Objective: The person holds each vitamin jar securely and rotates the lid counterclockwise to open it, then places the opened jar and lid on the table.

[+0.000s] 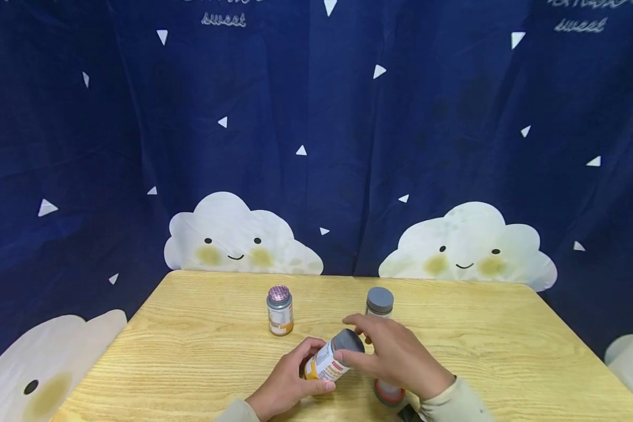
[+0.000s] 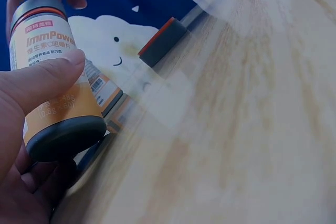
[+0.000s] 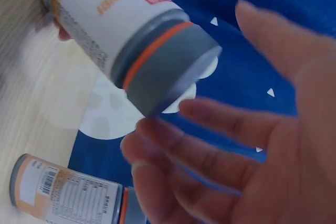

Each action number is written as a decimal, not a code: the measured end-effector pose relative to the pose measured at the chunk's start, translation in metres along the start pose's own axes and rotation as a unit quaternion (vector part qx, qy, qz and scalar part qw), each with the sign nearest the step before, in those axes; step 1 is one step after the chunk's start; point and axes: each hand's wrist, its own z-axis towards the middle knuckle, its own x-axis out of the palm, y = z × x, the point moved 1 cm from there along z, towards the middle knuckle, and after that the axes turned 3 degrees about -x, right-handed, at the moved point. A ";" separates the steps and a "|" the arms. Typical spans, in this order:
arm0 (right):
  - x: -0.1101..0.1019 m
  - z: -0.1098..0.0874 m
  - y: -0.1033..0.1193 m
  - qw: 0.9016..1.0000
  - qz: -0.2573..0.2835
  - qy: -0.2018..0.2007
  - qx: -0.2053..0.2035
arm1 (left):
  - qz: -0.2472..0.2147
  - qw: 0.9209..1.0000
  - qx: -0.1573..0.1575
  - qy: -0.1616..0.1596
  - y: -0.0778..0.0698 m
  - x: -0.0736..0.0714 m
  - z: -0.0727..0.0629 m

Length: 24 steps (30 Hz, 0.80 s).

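Note:
My left hand (image 1: 290, 378) grips a supplement bottle (image 1: 324, 363) with a white and orange label, tilted so its grey cap (image 3: 170, 69) points up and to the right. In the left wrist view the thumb lies across the label. Beside that cap is my right hand (image 1: 395, 351), fingers spread and loosely bent. The right wrist view shows its fingertips (image 3: 157, 129) close to the cap's edge; whether they touch it I cannot tell. On the table below the right hand lies a loose grey cap (image 1: 389, 394) with an orange rim, partly covered by the wrist.
Back left on the wooden table (image 1: 200, 351) stands an uncapped bottle (image 1: 280, 313) with a shiny pinkish seal over its mouth. Behind the right hand stands another bottle (image 1: 380, 300) with its grey cap on. A dark blue curtain (image 1: 343, 146) hangs behind the table.

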 end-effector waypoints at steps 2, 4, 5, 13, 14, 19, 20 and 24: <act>0.002 0.002 0.001 0.999 -0.023 -0.011 0.027 | -0.003 1.000 -0.002 0.002 0.000 0.000 0.000; 0.004 0.003 0.002 0.998 -0.040 -0.019 0.053 | -0.005 1.000 -0.004 0.005 0.000 0.000 0.000; 0.004 0.003 0.002 0.997 -0.046 -0.023 0.062 | -0.006 1.000 -0.006 0.005 0.000 0.000 0.000; 0.007 0.003 0.002 0.994 -0.045 -0.046 0.094 | -0.006 1.000 -0.002 0.009 0.000 0.000 0.000; 0.007 0.004 0.002 0.994 -0.045 -0.044 0.094 | -0.005 1.000 -0.001 0.009 0.000 0.000 0.000; 0.008 0.005 0.000 0.994 -0.039 -0.034 0.099 | 0.000 1.000 -0.005 0.008 0.000 0.001 0.000; 0.009 0.005 0.000 0.994 -0.037 -0.032 0.101 | 0.000 1.000 -0.006 0.008 0.000 0.001 0.000; 0.009 0.006 -0.002 0.994 -0.027 -0.024 0.103 | 0.002 1.000 -0.006 0.005 0.001 0.001 0.000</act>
